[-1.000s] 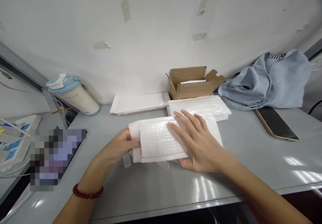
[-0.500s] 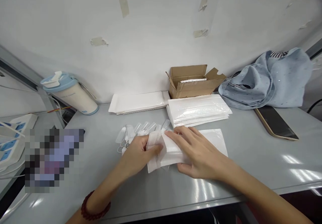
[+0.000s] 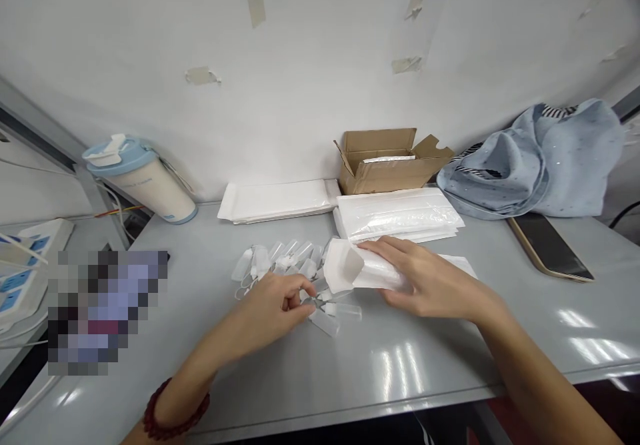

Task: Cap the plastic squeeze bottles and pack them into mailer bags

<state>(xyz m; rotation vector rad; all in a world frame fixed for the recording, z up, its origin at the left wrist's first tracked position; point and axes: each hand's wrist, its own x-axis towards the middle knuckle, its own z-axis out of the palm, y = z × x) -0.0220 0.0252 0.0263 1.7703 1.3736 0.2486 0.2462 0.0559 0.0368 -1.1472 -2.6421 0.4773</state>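
Observation:
My right hand is closed around a white padded envelope, whose open mouth gapes toward the left with its flap spread. Below and left of that mouth, my left hand hovers at a pile of small translucent plastic pieces with thin white cords. Its thumb and forefinger are curled with a small gap between their tips, beside a few pieces at the near side of the pile. Nothing shows in this gap. Part of the pile is hidden behind the left hand and the envelope.
Behind the hands lie a stack of white envelopes and another flat stack. An open cardboard box stands against the wall. A tumbler and a power strip are left; a phone and blue cloth bag are right.
My left hand has let go of the envelope and moved down to the plastic pieces. The right hand has raised and turned the envelope, and its mouth now gapes open.

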